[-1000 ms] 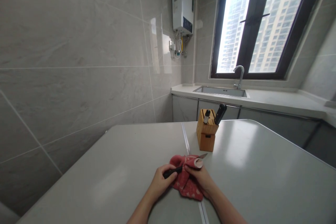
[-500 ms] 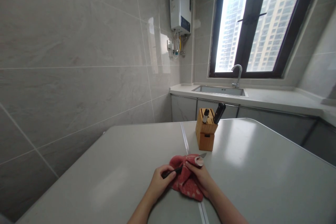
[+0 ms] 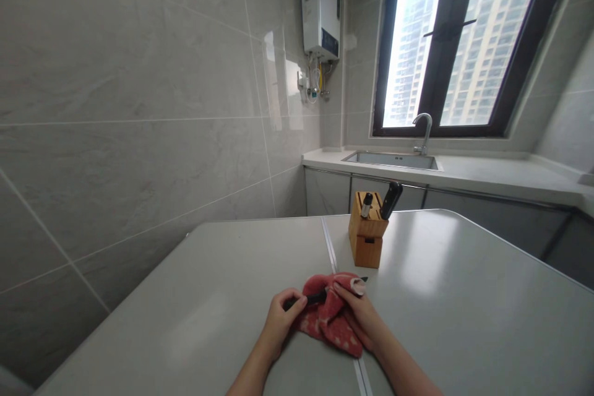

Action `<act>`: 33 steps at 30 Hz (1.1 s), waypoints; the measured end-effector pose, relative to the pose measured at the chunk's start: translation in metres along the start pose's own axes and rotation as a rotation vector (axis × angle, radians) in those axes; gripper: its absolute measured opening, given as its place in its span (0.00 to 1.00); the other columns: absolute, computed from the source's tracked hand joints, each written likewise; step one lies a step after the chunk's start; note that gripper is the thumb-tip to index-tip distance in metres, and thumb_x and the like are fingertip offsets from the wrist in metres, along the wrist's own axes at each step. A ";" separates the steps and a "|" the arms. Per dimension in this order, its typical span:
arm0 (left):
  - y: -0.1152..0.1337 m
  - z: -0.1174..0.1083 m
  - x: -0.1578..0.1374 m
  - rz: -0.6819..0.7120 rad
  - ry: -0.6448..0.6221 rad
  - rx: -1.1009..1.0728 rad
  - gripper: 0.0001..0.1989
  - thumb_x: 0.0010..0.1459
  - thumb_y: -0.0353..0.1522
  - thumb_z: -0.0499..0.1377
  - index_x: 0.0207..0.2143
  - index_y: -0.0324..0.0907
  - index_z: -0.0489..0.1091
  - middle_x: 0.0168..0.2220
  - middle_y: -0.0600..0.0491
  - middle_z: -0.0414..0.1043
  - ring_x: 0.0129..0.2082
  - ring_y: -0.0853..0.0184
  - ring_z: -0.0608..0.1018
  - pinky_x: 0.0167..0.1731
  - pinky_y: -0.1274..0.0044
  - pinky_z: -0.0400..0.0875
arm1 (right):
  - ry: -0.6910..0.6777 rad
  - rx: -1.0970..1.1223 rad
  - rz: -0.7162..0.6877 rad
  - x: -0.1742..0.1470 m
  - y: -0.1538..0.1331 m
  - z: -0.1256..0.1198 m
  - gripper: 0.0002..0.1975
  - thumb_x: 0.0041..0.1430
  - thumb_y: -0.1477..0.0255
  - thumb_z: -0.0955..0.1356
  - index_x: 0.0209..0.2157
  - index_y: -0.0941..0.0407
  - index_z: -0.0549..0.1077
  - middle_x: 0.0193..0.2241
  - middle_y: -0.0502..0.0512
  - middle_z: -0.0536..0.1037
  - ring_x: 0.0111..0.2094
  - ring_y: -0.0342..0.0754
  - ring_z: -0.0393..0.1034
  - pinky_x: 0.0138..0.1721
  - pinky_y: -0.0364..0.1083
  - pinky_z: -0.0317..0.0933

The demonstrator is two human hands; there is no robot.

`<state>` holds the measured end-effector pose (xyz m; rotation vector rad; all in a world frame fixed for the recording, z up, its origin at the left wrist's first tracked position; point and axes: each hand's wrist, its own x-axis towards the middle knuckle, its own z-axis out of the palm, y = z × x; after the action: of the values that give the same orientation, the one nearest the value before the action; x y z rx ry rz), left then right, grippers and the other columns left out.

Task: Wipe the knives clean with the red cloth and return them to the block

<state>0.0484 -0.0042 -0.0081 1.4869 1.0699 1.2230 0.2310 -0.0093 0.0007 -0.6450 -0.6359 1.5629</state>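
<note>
My left hand (image 3: 281, 317) is closed round the black handle of a knife (image 3: 317, 297). A red cloth (image 3: 330, 322) with pale spots wraps the blade, and only the tip sticks out past the cloth on the right. My right hand (image 3: 361, 315) grips the cloth around the blade, its thumb on top; the lower fingers are hidden behind the folds. Just beyond the cloth stands a wooden knife block (image 3: 367, 235), holding a large black-handled knife (image 3: 391, 200) and another tool with a dark, silver-banded handle (image 3: 366, 205).
Beneath my hands is a glossy white table (image 3: 223, 278) with a metal seam (image 3: 330, 246) running away from me. Past its far edge are a counter with a sink (image 3: 392, 161) and a faucet (image 3: 423, 133). A tiled wall (image 3: 153, 167) bounds the left side.
Slightly more of the knife handle shows between my hands, and less of the tip sticks out of the cloth. The whole view has shifted a little.
</note>
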 end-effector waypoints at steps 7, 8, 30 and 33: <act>0.002 0.000 -0.001 -0.064 0.075 -0.126 0.13 0.49 0.40 0.62 0.23 0.38 0.70 0.22 0.56 0.64 0.26 0.70 0.66 0.27 0.81 0.58 | -0.033 0.020 -0.002 0.001 0.000 0.000 0.12 0.44 0.71 0.74 0.32 0.58 0.73 0.33 0.56 0.79 0.38 0.53 0.74 0.46 0.54 0.64; 0.002 0.000 -0.001 -0.072 0.079 -0.143 0.13 0.49 0.40 0.62 0.23 0.38 0.70 0.22 0.57 0.64 0.25 0.71 0.65 0.26 0.81 0.57 | -0.028 0.020 -0.001 0.001 0.000 0.000 0.12 0.44 0.71 0.74 0.32 0.58 0.73 0.33 0.56 0.79 0.38 0.54 0.74 0.46 0.54 0.64; -0.005 0.001 0.004 -0.197 0.245 -0.594 0.17 0.46 0.41 0.65 0.25 0.38 0.64 0.18 0.62 0.58 0.16 0.79 0.60 0.16 0.85 0.53 | 0.004 0.032 0.009 0.002 0.001 -0.001 0.13 0.44 0.70 0.74 0.33 0.56 0.74 0.34 0.54 0.80 0.40 0.52 0.74 0.49 0.52 0.63; -0.004 0.000 0.005 -0.217 0.284 -0.634 0.17 0.45 0.40 0.66 0.25 0.38 0.64 0.19 0.60 0.61 0.17 0.78 0.62 0.17 0.85 0.55 | -0.003 0.026 0.003 0.003 0.001 0.000 0.12 0.45 0.68 0.73 0.33 0.56 0.73 0.34 0.55 0.80 0.40 0.53 0.74 0.47 0.53 0.64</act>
<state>0.0487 0.0012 -0.0115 0.7128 0.8756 1.4660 0.2302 -0.0065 -0.0002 -0.6242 -0.6160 1.5729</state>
